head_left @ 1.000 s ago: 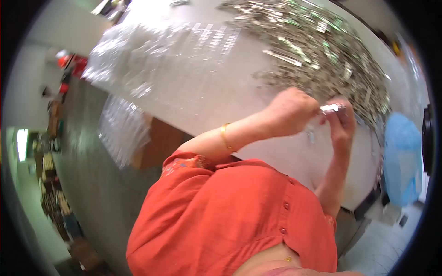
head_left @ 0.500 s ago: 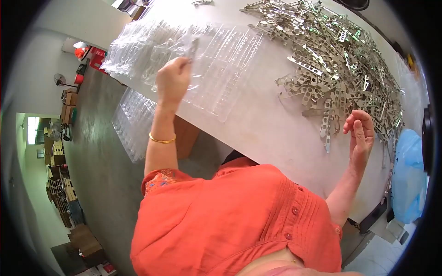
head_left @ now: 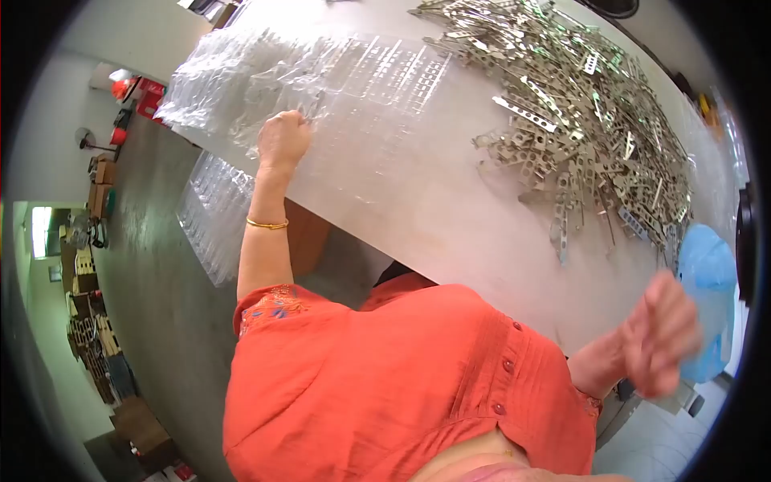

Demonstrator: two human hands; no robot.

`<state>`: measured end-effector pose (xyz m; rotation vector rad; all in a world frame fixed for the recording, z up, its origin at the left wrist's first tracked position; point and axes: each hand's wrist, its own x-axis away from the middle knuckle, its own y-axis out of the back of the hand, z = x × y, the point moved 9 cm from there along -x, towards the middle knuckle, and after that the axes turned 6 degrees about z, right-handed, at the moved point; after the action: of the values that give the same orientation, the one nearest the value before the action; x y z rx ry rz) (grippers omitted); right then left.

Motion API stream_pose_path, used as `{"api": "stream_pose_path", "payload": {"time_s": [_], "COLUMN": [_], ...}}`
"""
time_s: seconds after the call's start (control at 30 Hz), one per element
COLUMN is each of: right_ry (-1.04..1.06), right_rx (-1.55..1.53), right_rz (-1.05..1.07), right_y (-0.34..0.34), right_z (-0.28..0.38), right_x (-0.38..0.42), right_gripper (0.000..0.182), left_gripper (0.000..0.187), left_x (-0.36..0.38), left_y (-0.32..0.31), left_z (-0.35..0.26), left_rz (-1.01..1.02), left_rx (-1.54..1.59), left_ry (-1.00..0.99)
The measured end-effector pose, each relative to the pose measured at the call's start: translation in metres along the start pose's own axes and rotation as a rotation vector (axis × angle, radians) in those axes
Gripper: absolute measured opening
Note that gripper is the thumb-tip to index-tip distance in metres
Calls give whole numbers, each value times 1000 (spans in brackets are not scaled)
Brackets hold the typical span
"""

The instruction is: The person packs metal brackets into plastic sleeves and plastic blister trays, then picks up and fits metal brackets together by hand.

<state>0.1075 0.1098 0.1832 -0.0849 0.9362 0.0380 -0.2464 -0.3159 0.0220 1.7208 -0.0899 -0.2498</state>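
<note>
While your left hand is by the clear trays at the left edge of the surface — fingers curled closed, what they grip I cannot tell — press gently, thin plastic may bend. Your right hand, at the near right corner, is blurred, fingers unclear. Grey floor lies left; metal strips are heaped along the far right edge.

Interior of a workshop or small factory. The setting is shown by the tabletop, which bears a large heap of perforated metal strips and layered clear plastic trays, and by cartons along a bare grey floor.
</note>
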Motion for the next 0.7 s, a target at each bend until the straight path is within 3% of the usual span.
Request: {"api": "stream_pose_path", "payload": {"time_s": [0.07, 0.13, 0.17, 0.2, 0.27, 0.47, 0.6, 0.67, 0.7], "right_ry": [311, 416, 527, 518, 892, 915, 1049, 696, 698], "right_rx": [-270, -289, -318, -305, -351, -368, -334, -420, -419], "right_rz": [-66, -30, 9, 1, -132, -373, -356, -52, -54], "right_y": [-22, -49, -61, -69, -62, -58, -52, -58, -55], "right_z": [39, 53, 62, 56, 65, 67, 77, 75, 76], "right_x": [-1, -22, -30, -41, -36, -19, -12, -36, -34], "right_gripper": [29, 22, 37, 37, 36, 34, 33, 30, 30], "left_gripper": [18, 23, 23, 23, 23, 23, 25, 26, 28], "left_x": [-3, -3, -3, -3, -4, -6, -10, -7, -4], "left_y": [-6, -16, -19, -18, -18, -22, -21, -18, -11], "left_z": [-6, -1, -2, -4, -10, -7, -5, -6, -12], "left_rz": [9, 159, 169, 125, 87, 85, 95, 101, 70], "left_rx": [-45, -117, -116, -151, -177, -157, -143, -134, -178], "left_ry": [-38, 79, 67, 33, -15, -11, -29, -19, -6]}}
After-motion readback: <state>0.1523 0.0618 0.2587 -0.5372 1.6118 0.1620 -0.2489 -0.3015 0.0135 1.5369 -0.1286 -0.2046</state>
